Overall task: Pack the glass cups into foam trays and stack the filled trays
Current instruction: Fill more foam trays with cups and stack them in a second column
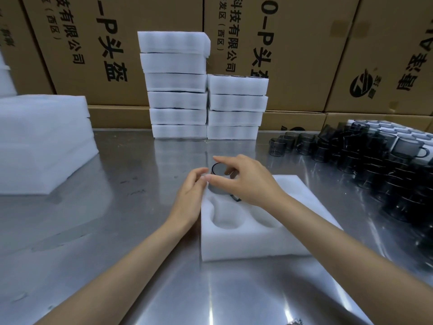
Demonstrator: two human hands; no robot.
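Observation:
A white foam tray lies on the steel table in front of me, with two bare round pockets showing near its front. A smoky grey glass cup stands in the tray's far left pocket. My right hand grips the cup from above, thumb and fingers curled round its rim. The fingertips of my left hand touch the cup's left side at the tray's edge. A pile of loose grey glass cups covers the table at the right.
Two stacks of filled foam trays stand at the back centre against cardboard boxes. A pile of foam trays sits at the left. A foam sheet holding more cups lies at the far right.

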